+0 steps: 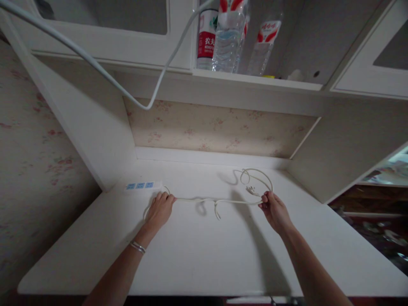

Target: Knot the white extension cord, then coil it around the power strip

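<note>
A white power cord stretches nearly straight between my two hands, just over the white desk. My left hand grips its left part, close to a white power strip with blue sockets lying on the desk. At the right, my right hand pinches the cord, and a loop rises behind the fingers. The cord's plug dangles or rests just left of that hand. Midway along the cord, a short piece of white tie or cord hangs down from a twist or knot.
The white desk sits under a cabinet shelf holding several plastic water bottles. A thick white cable droops across the upper left, close to the camera. Side panels bound the desk's back left and right.
</note>
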A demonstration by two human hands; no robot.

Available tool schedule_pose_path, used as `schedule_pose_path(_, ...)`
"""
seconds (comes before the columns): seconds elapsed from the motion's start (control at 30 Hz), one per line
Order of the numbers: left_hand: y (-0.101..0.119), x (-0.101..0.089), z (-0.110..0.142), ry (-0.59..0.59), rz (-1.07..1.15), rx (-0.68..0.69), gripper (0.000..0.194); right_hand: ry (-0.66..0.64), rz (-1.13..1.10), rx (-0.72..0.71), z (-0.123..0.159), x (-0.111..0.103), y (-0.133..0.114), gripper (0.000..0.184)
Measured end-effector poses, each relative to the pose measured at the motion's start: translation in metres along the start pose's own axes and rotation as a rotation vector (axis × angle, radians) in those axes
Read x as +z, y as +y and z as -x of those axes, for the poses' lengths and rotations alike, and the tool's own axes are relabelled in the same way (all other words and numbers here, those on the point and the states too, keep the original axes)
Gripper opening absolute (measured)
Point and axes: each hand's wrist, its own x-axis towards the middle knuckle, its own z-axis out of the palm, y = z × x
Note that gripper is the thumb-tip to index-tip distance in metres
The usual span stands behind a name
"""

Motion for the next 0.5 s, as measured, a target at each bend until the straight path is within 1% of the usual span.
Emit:
schedule_pose_path(0.07, 0.001, -0.007, 0.0, 0.021, 0.004, 0.011, 0.032, 0.06, 0.027, -0.025, -0.012, -0.009, -0.006, 0.029)
schedule_pose_path(0.2, 0.0, -0.024, -0.007, 0.06, 0.015, 0.034, 0.03, 0.253, 0.013, -0.053, -0.038, -0.023, -0.017, 0.023)
schedule_pose_path(0.3, -0.005, -0.035, -0.012, 0.064, -0.004, 0.02, 0.03, 0.378, -0.014, -0.091, -0.059, -0.034, -0.025, 0.02)
schedule_pose_path(0.43, -0.018, -0.039, -0.017, 0.05, -0.042, -0.008, 0.028, 0.541, -0.043, -0.137, -0.082, -0.056, -0.035, 0.023)
schedule_pose_path(0.5, -0.024, -0.038, -0.019, 0.038, -0.046, -0.026, 0.029, 0.577, -0.047, -0.163, -0.088, -0.07, -0.04, 0.027)
